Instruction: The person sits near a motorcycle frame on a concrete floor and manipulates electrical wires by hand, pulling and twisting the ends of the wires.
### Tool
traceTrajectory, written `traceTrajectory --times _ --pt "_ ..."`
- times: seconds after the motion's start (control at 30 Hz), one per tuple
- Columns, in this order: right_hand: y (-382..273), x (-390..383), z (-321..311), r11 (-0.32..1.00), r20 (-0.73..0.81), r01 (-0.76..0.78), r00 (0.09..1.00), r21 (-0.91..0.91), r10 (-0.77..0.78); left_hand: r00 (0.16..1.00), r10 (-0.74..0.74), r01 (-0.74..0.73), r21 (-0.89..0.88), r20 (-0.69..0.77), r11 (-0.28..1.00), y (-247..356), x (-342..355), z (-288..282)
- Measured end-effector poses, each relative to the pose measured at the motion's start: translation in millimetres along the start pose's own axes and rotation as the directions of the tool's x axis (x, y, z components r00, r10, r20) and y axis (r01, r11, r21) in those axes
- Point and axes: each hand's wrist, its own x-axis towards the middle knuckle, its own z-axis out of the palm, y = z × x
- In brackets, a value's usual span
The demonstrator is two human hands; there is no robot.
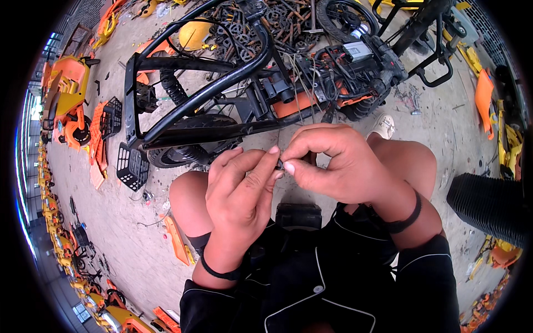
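Both of my hands meet in front of me, above my lap. My left hand (239, 188) pinches a small dark piece (280, 165) between thumb and fingertips. The thumb and forefinger of my right hand (338, 164) close on the same piece from the other side. It is mostly covered by the fingers, and I cannot make out its kind. Just beyond my hands lies the stripped black frame (222, 83) of a two-wheeled vehicle. Loose wires (302, 77) and a tangled wiring bundle (344, 72) show on its right half.
A heap of greasy metal cranks and sprockets (244, 33) lies behind the frame. A black plastic basket (132, 166) and orange panels (100, 133) are on the left. A black ribbed object (483, 202) stands at right. Rows of yellow and orange vehicles (66, 250) line the left side.
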Motion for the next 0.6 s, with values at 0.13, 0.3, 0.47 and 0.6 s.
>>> traceTrajectory --times 0.13,0.3,0.47,0.6 --pt "-0.1 -2.2 3.6 0.998 0.011 -0.032 0.999 0.056 0.032 0.999 0.015 -0.015 0.008 -0.032 1.000 3.9 0.8 -1.6" --pt "1.6 -3.0 3.9 0.989 0.055 -0.011 0.999 0.144 0.003 0.998 0.014 -0.016 -0.037 -0.059 0.999 2.8 -1.9 -1.3" --pt "3.6 -4.5 7.2 0.981 0.037 0.000 0.999 0.196 -0.008 0.997 -0.002 -0.004 -0.073 -0.082 0.997 4.0 -5.3 1.1" --pt "7.0 -5.6 9.7 0.954 0.068 -0.022 0.998 0.298 0.002 0.993 -0.006 -0.002 -0.066 -0.117 0.998 5.6 -7.3 3.3"
